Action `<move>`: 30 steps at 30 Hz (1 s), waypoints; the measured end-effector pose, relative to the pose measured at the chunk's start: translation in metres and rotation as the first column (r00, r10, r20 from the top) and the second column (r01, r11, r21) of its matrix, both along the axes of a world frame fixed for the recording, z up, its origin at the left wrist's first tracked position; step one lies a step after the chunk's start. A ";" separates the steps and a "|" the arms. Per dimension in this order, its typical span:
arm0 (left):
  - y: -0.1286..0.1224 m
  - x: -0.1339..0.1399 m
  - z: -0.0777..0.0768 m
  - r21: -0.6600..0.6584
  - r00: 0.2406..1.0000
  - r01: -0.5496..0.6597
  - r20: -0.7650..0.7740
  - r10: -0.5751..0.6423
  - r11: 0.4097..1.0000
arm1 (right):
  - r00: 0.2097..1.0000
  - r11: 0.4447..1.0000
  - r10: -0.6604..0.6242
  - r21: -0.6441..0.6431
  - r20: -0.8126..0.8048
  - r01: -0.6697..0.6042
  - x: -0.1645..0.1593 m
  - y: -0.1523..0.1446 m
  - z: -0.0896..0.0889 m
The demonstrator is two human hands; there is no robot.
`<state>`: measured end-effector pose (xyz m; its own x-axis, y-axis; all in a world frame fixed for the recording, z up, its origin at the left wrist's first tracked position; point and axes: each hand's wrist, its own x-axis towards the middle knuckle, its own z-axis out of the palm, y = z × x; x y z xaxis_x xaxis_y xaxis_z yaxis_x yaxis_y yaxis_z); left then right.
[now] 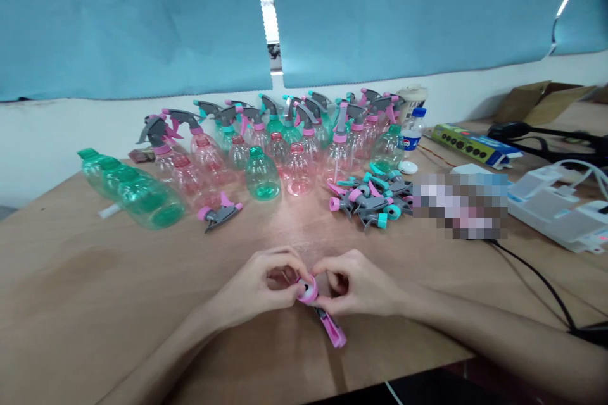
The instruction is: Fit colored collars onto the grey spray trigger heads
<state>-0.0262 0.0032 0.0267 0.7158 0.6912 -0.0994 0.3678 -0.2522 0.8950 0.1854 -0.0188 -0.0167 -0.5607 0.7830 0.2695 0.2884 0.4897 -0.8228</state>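
Head view, standing by: left hand (270,281) and right hand (363,285) meet above the near part of the surface (85,329). Fingers of both pinch the pink collar (310,295) of a gray-and-pink spray head (334,330), its pink end angled toward the near edge. Beyond: one loose sprayer (221,215) at left, a heap of sprayers (373,202) at right. Farther: green bottles (152,202) left, upright pink bottles (297,171) mid-surface, several sprayer-topped. Behind: blue curtain (142,19).
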 end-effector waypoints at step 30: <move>-0.004 -0.003 0.015 0.228 0.978 0.088 -0.207 -0.040 0.970 | 0.993 0.995 0.078 -0.075 0.089 -0.071 -0.006 0.001 0.004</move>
